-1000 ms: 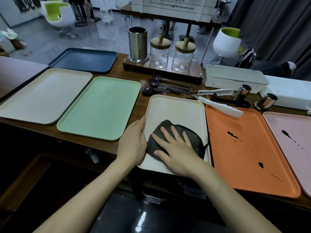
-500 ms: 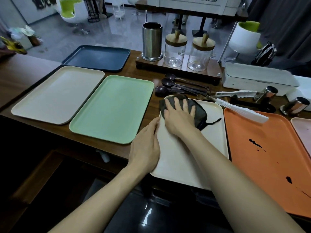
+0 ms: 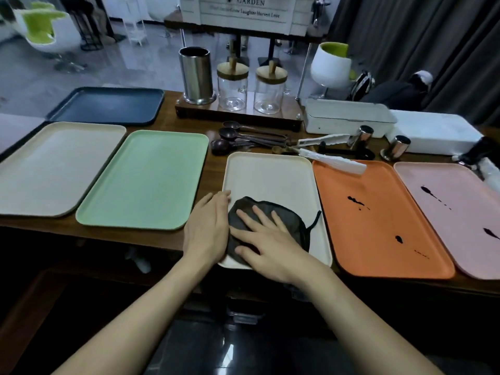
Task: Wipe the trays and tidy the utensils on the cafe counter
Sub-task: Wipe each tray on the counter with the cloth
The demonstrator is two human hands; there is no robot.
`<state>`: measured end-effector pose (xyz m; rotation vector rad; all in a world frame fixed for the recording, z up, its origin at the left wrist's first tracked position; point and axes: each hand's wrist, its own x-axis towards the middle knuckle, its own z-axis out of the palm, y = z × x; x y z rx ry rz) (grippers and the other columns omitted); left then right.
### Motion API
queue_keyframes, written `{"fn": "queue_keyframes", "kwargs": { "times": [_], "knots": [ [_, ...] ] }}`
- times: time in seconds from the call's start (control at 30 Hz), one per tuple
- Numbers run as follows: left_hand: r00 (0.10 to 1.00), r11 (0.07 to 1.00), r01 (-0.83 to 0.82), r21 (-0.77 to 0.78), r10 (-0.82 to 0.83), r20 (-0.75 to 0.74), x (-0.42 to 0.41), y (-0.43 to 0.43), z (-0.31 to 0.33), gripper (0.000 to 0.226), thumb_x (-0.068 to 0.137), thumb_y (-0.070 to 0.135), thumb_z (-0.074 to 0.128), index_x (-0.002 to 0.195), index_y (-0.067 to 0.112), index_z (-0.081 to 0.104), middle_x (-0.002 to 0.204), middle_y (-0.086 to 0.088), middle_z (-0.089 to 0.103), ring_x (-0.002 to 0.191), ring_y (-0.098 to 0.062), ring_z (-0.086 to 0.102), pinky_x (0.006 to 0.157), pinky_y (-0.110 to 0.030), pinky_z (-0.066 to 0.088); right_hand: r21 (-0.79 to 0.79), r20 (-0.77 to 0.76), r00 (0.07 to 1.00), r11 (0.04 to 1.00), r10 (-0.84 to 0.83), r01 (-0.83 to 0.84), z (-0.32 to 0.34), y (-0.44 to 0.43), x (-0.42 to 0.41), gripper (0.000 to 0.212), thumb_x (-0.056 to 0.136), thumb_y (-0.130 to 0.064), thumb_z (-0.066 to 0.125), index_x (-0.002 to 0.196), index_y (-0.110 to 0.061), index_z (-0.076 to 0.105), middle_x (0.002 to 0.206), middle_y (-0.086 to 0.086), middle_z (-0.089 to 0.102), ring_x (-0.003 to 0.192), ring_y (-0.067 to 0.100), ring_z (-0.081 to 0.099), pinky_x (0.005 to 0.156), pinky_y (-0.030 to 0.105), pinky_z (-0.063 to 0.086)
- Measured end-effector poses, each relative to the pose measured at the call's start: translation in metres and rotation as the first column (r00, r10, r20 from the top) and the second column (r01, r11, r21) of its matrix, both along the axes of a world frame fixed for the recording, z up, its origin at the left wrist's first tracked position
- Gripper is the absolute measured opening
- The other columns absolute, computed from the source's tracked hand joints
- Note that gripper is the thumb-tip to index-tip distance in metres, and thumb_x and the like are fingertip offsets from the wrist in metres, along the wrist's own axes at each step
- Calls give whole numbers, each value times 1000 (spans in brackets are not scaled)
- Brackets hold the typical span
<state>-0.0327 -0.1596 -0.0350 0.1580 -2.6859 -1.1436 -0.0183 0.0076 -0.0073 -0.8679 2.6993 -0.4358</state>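
Dark cloth [image 3: 295, 224] lies on the near end of the cream tray [image 3: 270, 174], low centre of the frame, pressed under the right hand [image 3: 267, 239], whose fingers are spread flat. The left hand [image 3: 207, 228] rests flat and relaxed against that tray's left rim, apparently steadying it. Wiping this tray looks to be the step in hand. To its right, the orange tray [image 3: 378, 253] and pink tray [image 3: 460, 220] carry dark splashes, so the next move likely calls for taking the cloth rightward. Farther up, spoons [image 3: 243, 136] and white tongs [image 3: 324, 139] lie loose on the table [image 3: 213, 169] below the steel cup [image 3: 194, 74], not yet tidied.
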Motion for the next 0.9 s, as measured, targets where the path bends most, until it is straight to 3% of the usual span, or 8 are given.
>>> {"fn": "queue_keyframes", "kwargs": {
  "times": [0.1, 0.17, 0.27, 0.37, 0.5, 0.6, 0.73, 0.9],
  "knots": [
    [999, 999, 17, -51, -16, 31, -5, -3, -5, 58, 106, 47, 14, 124, 27, 66, 132, 10, 64, 135, -13, 47, 108, -43, 42, -98, -71, 989, 988, -129, 122, 12, 1, 15, 48, 105, -39, 39, 153, -42, 36, 166, -7, 23, 156, 19, 5, 125, 45, -4],
    [999, 996, 34, -82, -32, 28, -7, -4, -7, 60, 106, 48, 13, 122, 22, 65, 129, 7, 66, 134, -16, 48, 108, -46, 42, -29, -97, 984, 988, -152, 150, 14, -2, 32, 46, 106, -40, 34, 152, -38, 39, 164, -6, 27, 155, 23, 10, 125, 46, 0],
    [999, 994, 42, -98, -39, 37, -5, -1, -3, 59, 109, 42, 17, 139, 15, 61, 147, 0, 57, 144, -19, 39, 119, -40, 31, 123, -141, 960, 958, -241, 258, 6, -9, 67, 51, 103, -49, 26, 148, -34, 47, 159, 2, 39, 150, 34, 28, 121, 54, 22],
    [998, 988, 33, -150, -25, 50, -4, 2, 0, 54, 111, 35, 21, 146, 11, 53, 155, -1, 49, 149, -19, 33, 123, -35, 24, 153, -138, 912, 902, -386, 404, 1, -6, 88, 59, 101, -54, 25, 137, -24, 62, 144, 12, 57, 134, 37, 51, 110, 51, 43],
    [994, 960, 92, -263, -74, 76, -7, -3, -8, 67, 101, 38, 10, 148, 13, 51, 158, 1, 43, 150, -22, 29, 122, -37, 26, 125, -51, 909, 901, -413, 416, 14, 4, 83, 83, 94, -63, -3, 155, -21, 34, 163, 7, 31, 150, 27, 26, 121, 39, 22],
    [994, 965, 92, -247, -73, 87, -7, -3, -6, 67, 99, 39, 12, 150, 16, 49, 160, 5, 40, 151, -20, 27, 122, -38, 26, 104, -48, 889, 883, -456, 458, 20, 16, 64, 75, 100, -64, 10, 155, -18, 31, 161, 1, 33, 147, 22, 29, 115, 36, 27],
    [993, 964, 93, -248, -71, 95, -6, -5, -6, 49, 103, 24, 39, 151, 16, 48, 161, 4, 40, 152, -21, 26, 120, -40, 29, 184, -77, 875, 855, -479, 484, 15, 31, 49, 89, 91, -69, 1, 159, -14, 21, 167, 7, 18, 153, 25, 15, 121, 37, 18],
    [991, 950, 108, -292, -79, 110, -6, -6, -9, 47, 103, 19, 47, 151, 15, 49, 160, 2, 42, 151, -22, 28, 116, -41, 34, 90, -67, 894, 889, -444, 448, 6, 43, -1, 66, 104, -57, 23, 153, -15, 34, 164, 3, 26, 152, 22, 18, 120, 35, 19]
  ]
}}
